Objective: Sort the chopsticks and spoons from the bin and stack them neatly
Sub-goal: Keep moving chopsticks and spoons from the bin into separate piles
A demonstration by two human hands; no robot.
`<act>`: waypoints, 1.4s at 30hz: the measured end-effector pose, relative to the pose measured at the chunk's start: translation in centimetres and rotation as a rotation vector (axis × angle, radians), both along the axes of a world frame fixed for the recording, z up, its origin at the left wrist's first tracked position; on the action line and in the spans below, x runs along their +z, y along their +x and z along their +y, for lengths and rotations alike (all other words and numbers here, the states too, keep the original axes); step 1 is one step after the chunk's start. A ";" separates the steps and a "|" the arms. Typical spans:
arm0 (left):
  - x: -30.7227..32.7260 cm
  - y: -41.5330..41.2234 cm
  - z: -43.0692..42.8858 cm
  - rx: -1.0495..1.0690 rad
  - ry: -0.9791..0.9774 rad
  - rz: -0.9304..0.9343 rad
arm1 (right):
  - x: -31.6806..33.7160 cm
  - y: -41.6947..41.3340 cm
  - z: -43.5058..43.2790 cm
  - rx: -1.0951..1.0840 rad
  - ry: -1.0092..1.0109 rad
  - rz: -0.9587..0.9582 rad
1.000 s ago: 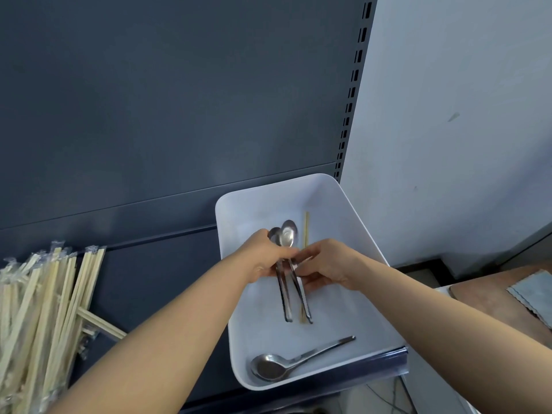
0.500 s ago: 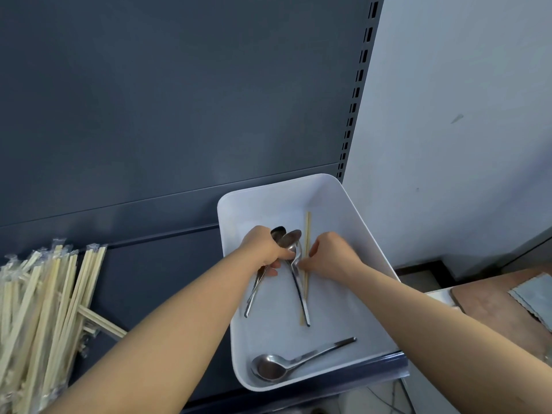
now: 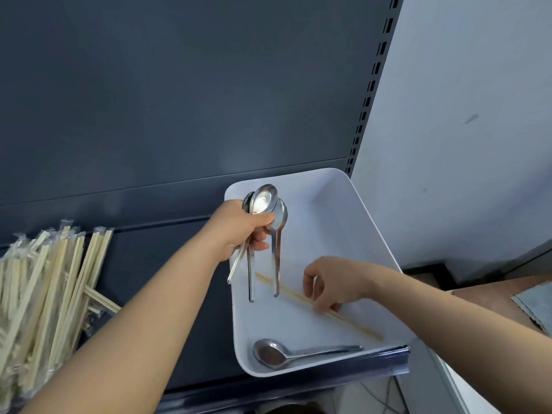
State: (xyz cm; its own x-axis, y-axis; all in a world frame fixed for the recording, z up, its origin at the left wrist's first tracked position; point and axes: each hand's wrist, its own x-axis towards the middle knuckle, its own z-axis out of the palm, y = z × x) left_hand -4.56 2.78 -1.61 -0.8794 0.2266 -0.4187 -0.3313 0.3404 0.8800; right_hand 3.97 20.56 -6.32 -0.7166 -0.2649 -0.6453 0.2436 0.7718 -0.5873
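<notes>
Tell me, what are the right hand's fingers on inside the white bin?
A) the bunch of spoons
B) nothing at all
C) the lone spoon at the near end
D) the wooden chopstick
D: the right hand pinches the wooden chopstick lying in the white bin, while the left hand grips the bunch of spoons.

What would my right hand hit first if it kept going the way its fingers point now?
The chopstick on the bin floor: the right hand points its fingertips down at it, seemingly touching it, though depth is unclear.
</notes>
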 end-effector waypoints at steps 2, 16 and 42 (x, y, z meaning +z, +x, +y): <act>0.1 0.8 -0.5 0.005 0.007 0.009 | -0.1 0.6 -0.6 0.122 0.066 0.063; -0.3 2.5 -2.1 0.135 0.091 0.015 | -1.0 0.4 -1.9 0.138 0.342 0.267; 1.6 6.5 -16.8 0.550 0.319 0.114 | 8.1 -2.9 -18.0 -0.262 -0.363 0.411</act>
State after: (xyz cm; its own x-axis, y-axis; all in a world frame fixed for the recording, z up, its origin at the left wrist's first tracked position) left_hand 1.96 -14.02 0.02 -0.9377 -0.1720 -0.3018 -0.2807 -0.1368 0.9500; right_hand 1.09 2.53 1.77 -0.9590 -0.1975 -0.2031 0.0955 0.4499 -0.8880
